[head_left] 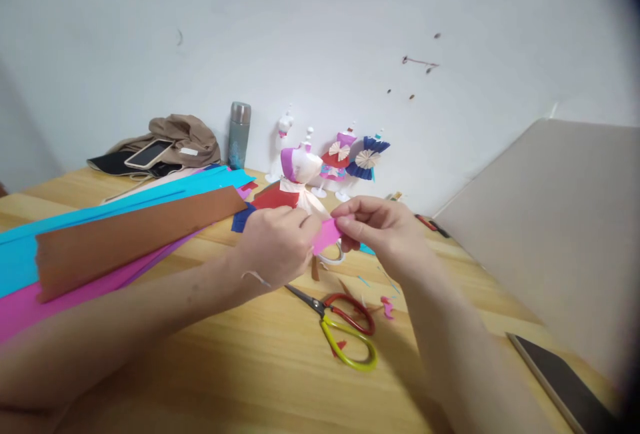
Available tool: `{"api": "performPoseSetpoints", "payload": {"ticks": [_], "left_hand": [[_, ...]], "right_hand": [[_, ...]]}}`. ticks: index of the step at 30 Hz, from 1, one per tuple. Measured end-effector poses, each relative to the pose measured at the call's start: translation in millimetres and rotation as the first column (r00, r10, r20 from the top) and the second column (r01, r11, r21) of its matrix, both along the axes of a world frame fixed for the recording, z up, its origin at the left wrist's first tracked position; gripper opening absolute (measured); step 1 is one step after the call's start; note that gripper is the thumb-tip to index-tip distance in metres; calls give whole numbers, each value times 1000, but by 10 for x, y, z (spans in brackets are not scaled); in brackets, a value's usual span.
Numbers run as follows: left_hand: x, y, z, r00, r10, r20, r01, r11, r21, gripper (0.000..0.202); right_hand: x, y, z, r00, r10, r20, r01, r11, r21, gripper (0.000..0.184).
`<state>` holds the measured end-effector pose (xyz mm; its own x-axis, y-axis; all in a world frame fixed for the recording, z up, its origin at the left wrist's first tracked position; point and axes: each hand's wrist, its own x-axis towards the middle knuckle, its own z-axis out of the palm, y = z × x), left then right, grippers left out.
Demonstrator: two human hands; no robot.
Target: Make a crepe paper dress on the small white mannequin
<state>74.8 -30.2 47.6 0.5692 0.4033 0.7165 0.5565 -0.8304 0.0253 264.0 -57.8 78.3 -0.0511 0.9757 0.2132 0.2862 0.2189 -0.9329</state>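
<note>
A small piece of pink paper [326, 237] is stretched between my two hands above the table. My left hand [280, 237] has its fingers closed on the left end of the paper. Thumb and forefinger of my right hand [380, 227] pinch its right end. Just behind stands a white mini dress form [303, 164] with a purple paper band at the chest and a red and cream paper skirt, partly hidden by my hands. Below the hands lie scissors [320, 305] with one red and one yellow handle. A white ring, maybe a tape roll [334, 257], shows behind the paper.
Long blue, pink and brown paper sheets [140, 241] cover the left side. Farther back are a phone [149, 153], a brown cloth bag [187, 137], a flask [239, 134] and several dressed forms [367, 157]. A dark flat device [563, 381] lies front right. Paper scraps [387, 309] surround the scissors.
</note>
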Motion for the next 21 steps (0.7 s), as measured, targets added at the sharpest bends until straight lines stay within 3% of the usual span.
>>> {"api": "performPoseSetpoints", "payload": {"ticks": [2,4,5,7,10,13,16,19,21], "left_hand": [[-34,-45,90,994,47,-102,-52,997,-51,22],[-78,-69,216,993,9,-119,-43,956,-289,29],[-102,-69,280,992,-84,-89,38,904,-427,38],[-142,-43,376,978,-208,27,175,735,-656,47],[-152,32,395,940,-216,264,337,457,-823,46],[-106,96,309,920,-190,342,386,299,-873,25],[-59,118,253,918,-126,377,397,250,-883,18],[-36,114,260,896,-48,441,435,289,-853,17],[-26,108,273,886,-21,464,448,299,-842,17]], "right_hand": [[-11,5,14,1000,-9,5,9,1000,8,25],[11,-1,31,1000,6,1,-6,1000,31,20],[27,-10,40,1000,24,5,-25,999,42,19],[53,-43,56,996,85,30,-87,994,62,20],[61,-108,63,977,169,131,-182,978,98,20],[53,-146,52,963,158,220,-194,969,154,21],[54,-137,43,964,190,184,-213,970,114,37],[43,-102,43,973,203,106,-209,976,54,46],[21,-79,40,986,149,79,-154,986,67,38]]}}
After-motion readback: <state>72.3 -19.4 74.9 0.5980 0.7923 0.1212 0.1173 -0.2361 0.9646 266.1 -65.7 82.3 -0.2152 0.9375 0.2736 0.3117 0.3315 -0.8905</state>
